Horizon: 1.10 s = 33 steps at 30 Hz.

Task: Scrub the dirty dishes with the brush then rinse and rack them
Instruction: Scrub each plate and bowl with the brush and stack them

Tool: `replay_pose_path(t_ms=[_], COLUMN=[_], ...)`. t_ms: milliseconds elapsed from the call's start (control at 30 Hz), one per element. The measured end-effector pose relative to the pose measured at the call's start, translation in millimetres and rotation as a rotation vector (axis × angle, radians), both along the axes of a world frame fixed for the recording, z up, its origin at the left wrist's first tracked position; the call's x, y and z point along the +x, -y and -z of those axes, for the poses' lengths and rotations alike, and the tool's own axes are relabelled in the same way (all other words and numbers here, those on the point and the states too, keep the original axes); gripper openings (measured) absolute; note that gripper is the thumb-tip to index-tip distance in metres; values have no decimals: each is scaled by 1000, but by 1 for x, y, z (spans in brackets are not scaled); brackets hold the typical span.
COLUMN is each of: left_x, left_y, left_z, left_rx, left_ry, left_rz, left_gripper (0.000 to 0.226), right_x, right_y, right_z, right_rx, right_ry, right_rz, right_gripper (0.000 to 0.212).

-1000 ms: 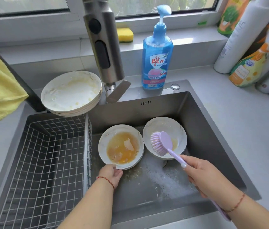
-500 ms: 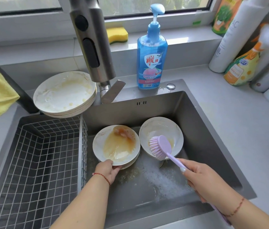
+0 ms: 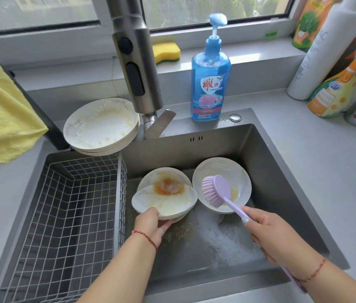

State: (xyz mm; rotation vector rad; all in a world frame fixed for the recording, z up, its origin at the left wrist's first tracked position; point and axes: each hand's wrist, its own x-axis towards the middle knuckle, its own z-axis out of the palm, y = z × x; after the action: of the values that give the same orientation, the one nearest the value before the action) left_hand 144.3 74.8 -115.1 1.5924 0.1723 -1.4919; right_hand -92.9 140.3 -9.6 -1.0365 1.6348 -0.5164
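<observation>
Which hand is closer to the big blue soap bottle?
Right. The right hand, holding the purple brush, sits below the blue pump soap bottle, slightly right. The left hand is farther left, gripping a dirty white plate.

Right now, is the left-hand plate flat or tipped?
Tipped: the left hand lifts the plate's near rim, and orange residue has pooled at its far side.

brush handle's end (image 3: pixel 294 281) behind right wrist, bottles (image 3: pixel 334 47) cropped at right edge

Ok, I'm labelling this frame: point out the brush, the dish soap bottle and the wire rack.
brush (image 3: pixel 218 190), head view, back of its head
dish soap bottle (image 3: pixel 210 84), head view, front label
wire rack (image 3: pixel 119 193), head view, right wall
</observation>
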Motion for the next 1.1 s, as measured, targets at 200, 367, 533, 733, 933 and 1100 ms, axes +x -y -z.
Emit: replay_pose_path(t_ms=[200,367,533,733,933,1100], left_x=[-4,-5,-9,-7,-13,-19], left_y=[-16,-44,-60,-62,-65,-77], left_z=[-28,-38,-47,-52,-59,-65], left_rx=[2,-110,-244,-338,-386,-445], left_ry=[-151,-289,-319,-187,-83,-101], left_rz=[-13,34,135,197,255,319], left_gripper=[49,51,51,36,44,42], right_x=[3,8,29,31,59,77], right_y=[0,3,12,3,-16,23], right_z=[-3,-12,-24,-20,-49,-32], right_rx=[-7,-15,-51,-325,-150,-236], right_ry=[-8,-45,-175,-784,-541,-589], right_rz=[-35,-91,-271,-642,-810,-610], right_gripper=[47,51,45,59,58,50])
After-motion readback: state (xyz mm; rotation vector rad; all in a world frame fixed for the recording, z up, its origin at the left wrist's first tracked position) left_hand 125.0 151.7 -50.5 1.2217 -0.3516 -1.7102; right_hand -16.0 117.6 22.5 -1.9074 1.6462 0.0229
